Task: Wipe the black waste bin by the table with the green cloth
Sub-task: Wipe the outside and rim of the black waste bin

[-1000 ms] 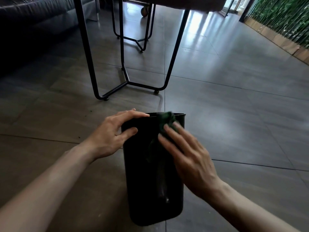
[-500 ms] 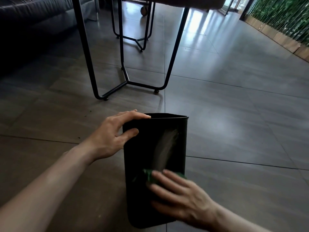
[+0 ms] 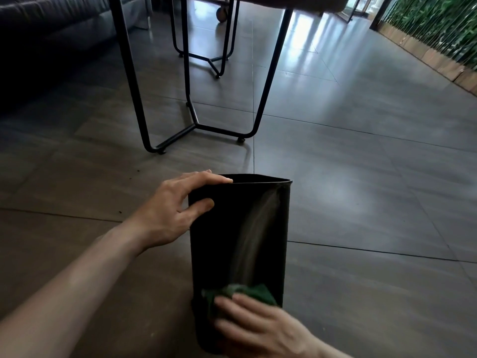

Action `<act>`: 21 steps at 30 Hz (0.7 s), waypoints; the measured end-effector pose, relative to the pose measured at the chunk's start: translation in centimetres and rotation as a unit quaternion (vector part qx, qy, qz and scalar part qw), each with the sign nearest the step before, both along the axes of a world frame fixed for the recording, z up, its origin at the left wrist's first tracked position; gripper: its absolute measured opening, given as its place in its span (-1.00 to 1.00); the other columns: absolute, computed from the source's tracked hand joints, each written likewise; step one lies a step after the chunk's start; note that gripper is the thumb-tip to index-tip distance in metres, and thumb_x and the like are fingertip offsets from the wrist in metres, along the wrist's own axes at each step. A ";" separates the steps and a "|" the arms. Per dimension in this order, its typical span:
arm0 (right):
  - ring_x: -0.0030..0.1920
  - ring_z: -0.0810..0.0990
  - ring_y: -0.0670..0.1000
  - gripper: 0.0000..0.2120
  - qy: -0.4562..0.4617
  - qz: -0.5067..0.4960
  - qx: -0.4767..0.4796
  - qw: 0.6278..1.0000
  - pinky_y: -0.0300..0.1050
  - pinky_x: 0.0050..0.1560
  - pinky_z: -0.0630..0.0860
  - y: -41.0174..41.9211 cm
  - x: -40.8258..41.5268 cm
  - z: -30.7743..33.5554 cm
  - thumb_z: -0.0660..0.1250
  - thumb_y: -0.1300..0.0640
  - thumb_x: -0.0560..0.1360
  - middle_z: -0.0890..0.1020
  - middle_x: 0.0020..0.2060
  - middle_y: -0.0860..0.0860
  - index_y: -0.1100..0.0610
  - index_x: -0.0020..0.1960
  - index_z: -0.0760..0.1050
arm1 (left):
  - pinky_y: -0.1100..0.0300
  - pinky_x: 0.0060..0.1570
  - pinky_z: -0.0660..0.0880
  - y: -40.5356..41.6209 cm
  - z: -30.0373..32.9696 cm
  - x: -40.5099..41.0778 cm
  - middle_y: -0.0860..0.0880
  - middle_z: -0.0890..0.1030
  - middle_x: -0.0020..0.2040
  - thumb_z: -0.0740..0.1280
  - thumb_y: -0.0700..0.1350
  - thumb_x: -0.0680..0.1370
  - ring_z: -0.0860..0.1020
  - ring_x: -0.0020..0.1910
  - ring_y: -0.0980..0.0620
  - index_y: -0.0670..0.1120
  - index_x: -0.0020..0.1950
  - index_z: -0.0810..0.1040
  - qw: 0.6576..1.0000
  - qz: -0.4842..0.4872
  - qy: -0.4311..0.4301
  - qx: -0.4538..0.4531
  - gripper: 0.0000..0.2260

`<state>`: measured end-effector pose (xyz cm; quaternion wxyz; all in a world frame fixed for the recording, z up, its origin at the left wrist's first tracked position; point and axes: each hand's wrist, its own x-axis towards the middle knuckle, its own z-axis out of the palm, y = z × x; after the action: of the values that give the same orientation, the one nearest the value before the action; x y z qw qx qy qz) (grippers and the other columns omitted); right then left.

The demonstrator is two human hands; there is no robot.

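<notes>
Two hands are on the bin (image 3: 232, 244), and I see both of them from the head camera. Nearest to me, the right hand (image 3: 260, 329) lies flat on the cloth (image 3: 255, 291) with its fingers straight, and presses it against the front wall of the bin near the bottom. It does not clench the cloth; the fingers only cover it and push. The cloth is green and crumpled, and a part of it shows above the fingertips.

Further up, the left hand (image 3: 175, 210) grasps the bin at its top left corner. The fingers curl over the rim and the thumb lies on the front wall, so the wall is pinched between them. The bin is black, and it stands on the floor (image 3: 361, 202), leaning with its opening away from me. A pale streak of light runs down its front wall on the right side.

Beyond the bin, the table (image 3: 268, 73) stands on thin black metal legs, near the bin but apart from it. A second frame of the same kind stands behind it. At far left is a dark sofa (image 3: 51, 24), and at far right a wall of green plants (image 3: 438, 29) runs along the grey tiles.
</notes>
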<state>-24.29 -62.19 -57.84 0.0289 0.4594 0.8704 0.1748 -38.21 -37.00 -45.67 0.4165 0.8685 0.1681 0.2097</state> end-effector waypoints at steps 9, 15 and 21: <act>0.58 0.31 0.25 -0.67 0.256 -0.195 0.179 0.930 0.27 0.48 0.40 6.6 5.0 9.4 0.24 0.22 0.69 0.50 0.45 0.19 0.08 0.41 0.57 | 0.41 0.37 0.29 0.8 -0.4 0.2 0.24 0.59 0.30 0.39 -0.25 0.57 0.43 0.42 0.25 0.20 0.36 0.53 1.000 -0.011 -0.014 0.013 -0.54; 0.58 0.32 0.22 -0.59 0.177 -0.122 0.145 0.966 0.21 0.56 0.30 4.0 2.7 5.2 0.13 0.21 0.73 0.55 0.41 0.10 0.13 0.57 0.37 | 0.41 0.36 0.29 0.9 -0.4 0.6 0.21 0.60 0.28 0.39 -0.26 0.57 0.44 0.40 0.25 0.16 0.35 0.54 1.000 0.001 -0.022 0.019 -0.56; 0.35 0.44 -0.43 -0.69 -0.086 0.042 0.074 0.993 -0.05 0.66 0.02 1.7 1.6 1.3 0.29 -0.03 0.68 0.67 0.15 -0.36 0.00 0.38 0.37 | 0.25 0.44 0.27 0.7 -0.6 0.7 0.19 0.57 0.33 0.39 -0.21 0.58 0.35 0.48 0.27 0.23 0.35 0.52 1.000 0.000 -0.005 0.001 -0.57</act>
<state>-22.72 -60.53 -56.56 0.0626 0.4066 0.8678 0.2788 -37.52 -36.26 -46.22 0.4168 0.8679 0.1655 0.2138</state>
